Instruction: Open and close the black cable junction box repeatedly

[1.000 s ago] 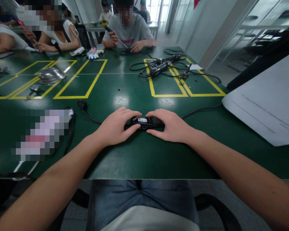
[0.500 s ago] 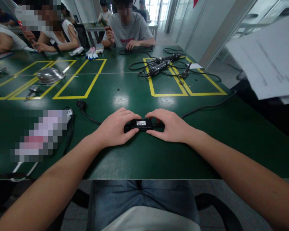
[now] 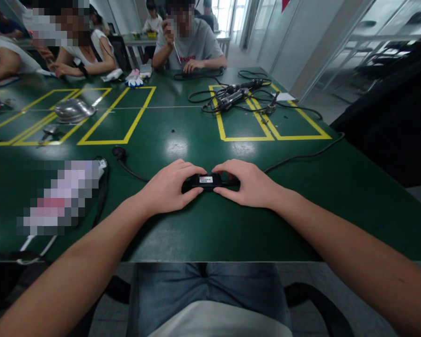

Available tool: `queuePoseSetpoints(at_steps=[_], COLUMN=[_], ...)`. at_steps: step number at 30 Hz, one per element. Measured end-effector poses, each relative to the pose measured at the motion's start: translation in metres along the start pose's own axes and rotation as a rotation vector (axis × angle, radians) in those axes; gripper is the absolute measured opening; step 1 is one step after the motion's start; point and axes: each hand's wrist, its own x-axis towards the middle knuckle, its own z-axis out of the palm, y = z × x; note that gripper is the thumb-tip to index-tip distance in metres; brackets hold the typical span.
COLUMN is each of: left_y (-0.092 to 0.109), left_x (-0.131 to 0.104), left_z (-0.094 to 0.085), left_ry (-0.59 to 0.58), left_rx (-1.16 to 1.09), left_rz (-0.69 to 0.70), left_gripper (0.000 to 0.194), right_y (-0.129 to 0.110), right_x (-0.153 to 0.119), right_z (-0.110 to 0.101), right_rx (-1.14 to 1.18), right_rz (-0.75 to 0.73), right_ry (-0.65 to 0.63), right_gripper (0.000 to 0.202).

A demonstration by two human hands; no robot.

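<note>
A small black box with a white label lies on the green table in front of me, in line with a black cable. My left hand grips its left end between thumb and fingers. At its right end, my right hand pinches it the same way. From under my left hand the cable runs to a black plug; on the other side it leads off past my right hand to the table's right edge.
Yellow tape marks the green table. Black tools with cables lie at the back right, a metal bowl-like part at the back left. A blurred-out item lies near left. People sit across the table, with gloves near them.
The white papers at the upper right have gone from view. Across the table, a person's raised hand has moved up with a thin tool. My hands and the black box have hardly moved.
</note>
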Motion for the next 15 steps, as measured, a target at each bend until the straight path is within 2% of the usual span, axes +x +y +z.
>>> queuePoseSetpoints(at_steps=[15], left_y=[-0.0008], left_x=[0.0009], left_z=[-0.0002], left_ry=[-0.015], left_rx=[0.011], left_rz=[-0.023], left_gripper=[0.038], right_y=[-0.0008], right_x=[0.0009], right_z=[-0.0005], right_rx=[0.008], right_rz=[0.019], right_ry=[-0.025], right_gripper=[0.031])
